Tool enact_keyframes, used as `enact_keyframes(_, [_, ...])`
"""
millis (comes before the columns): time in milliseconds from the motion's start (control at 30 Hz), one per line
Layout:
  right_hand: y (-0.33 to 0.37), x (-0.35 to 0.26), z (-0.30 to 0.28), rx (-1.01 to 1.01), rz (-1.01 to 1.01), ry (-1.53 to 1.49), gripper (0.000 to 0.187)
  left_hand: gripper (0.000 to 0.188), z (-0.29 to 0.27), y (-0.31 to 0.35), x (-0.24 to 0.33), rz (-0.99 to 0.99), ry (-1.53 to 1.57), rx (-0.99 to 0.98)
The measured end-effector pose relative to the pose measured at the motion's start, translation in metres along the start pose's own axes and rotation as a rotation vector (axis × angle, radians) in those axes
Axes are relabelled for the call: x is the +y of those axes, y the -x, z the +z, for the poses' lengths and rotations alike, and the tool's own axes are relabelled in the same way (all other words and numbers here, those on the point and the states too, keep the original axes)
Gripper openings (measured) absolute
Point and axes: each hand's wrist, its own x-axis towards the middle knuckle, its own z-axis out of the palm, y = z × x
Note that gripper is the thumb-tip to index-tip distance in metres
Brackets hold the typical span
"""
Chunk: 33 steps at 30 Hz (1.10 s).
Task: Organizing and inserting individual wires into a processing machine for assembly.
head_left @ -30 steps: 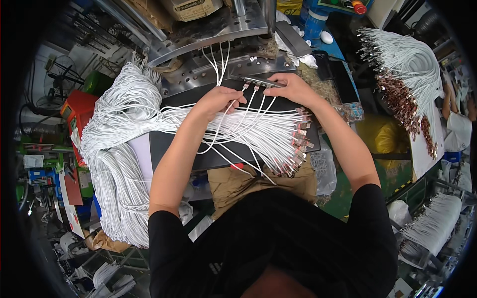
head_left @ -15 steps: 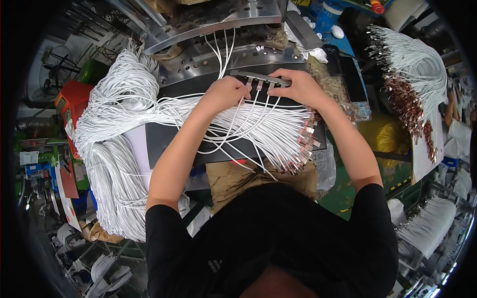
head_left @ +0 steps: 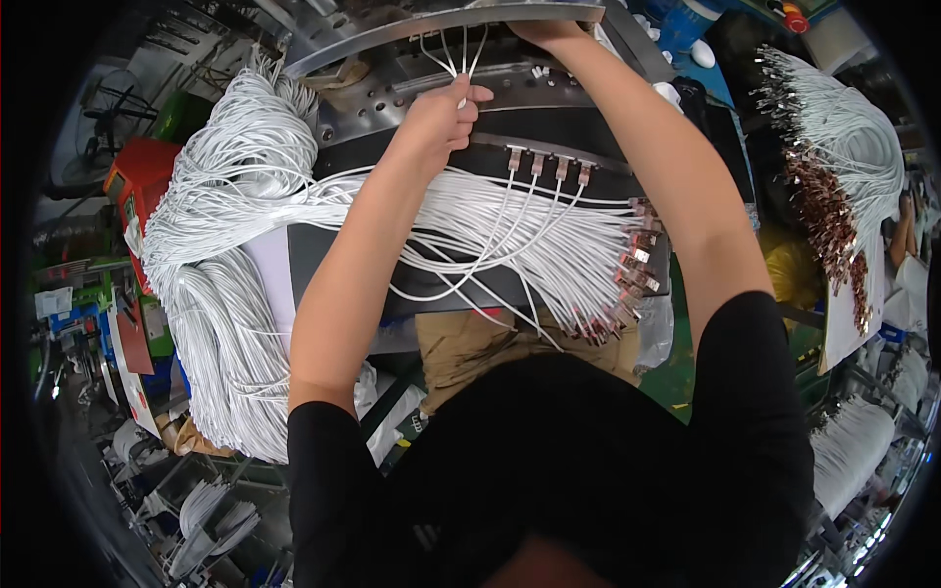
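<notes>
My left hand (head_left: 439,120) is closed round several white cables (head_left: 469,61), which fan up from its fingers to the upper metal plate of the machine (head_left: 431,34). Farther right, my right hand (head_left: 549,33) reaches up to that plate's underside, and its fingers are hidden there. Between my arms, a narrow metal bar (head_left: 600,160) lies on the black board with several USB-type plugs (head_left: 537,165) in a row on it, touched by neither hand. White leads run from these plugs across a spread bundle of white cables (head_left: 549,245) whose metal plugs (head_left: 642,257) point right.
A big heap of white cables (head_left: 230,157) hangs over the left side, beside a red box (head_left: 147,181). At the right hangs another cable bundle (head_left: 848,127) with coppery ends. A blue container (head_left: 686,24) stands at the back right. Another person's arm (head_left: 904,230) shows at the far right.
Both hands have left the metal bar and its plugs. My left hand has moved up and taken hold of the cables at the machine; my right hand has gone up to the upper plate.
</notes>
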Motion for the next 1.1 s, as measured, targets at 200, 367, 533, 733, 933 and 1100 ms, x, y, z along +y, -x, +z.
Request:
enact_keyframes(200, [-0.008, -0.068, -0.039, -0.038, -0.039, 0.047, 0.029, 0.036, 0.007, 0.028, 0.011, 0.151, -0.177, 0.284])
enact_keyframes(367, [0.002, -0.040, -0.053, -0.103, 0.065, 0.026, 0.029, 0.034, 0.012, 0.123, 0.060, 0.686, -0.751, 0.334])
enact_keyframes(533, [0.023, -0.036, -0.033, -0.224, 0.133, -0.203, 0.037, 0.050, -0.135, 0.190, 0.149, 0.826, -1.094, 1.404])
enact_keyframes(733, [0.125, -0.076, -0.110, -0.215, -0.091, 0.168, 0.029, 0.053, -0.105, 0.152, 0.035, 0.486, -1.140, 1.017])
enact_keyframes(933, [0.174, -0.092, -0.181, -0.482, 0.011, -0.081, 0.027, 0.018, 0.066, 0.125, -0.082, 1.084, -1.352, 0.176])
enact_keyframes(1100, [0.186, -0.091, -0.154, -0.467, -0.026, -0.079, 0.027, 0.014, 0.061, 0.105, -0.086, 1.047, -1.460, 0.291])
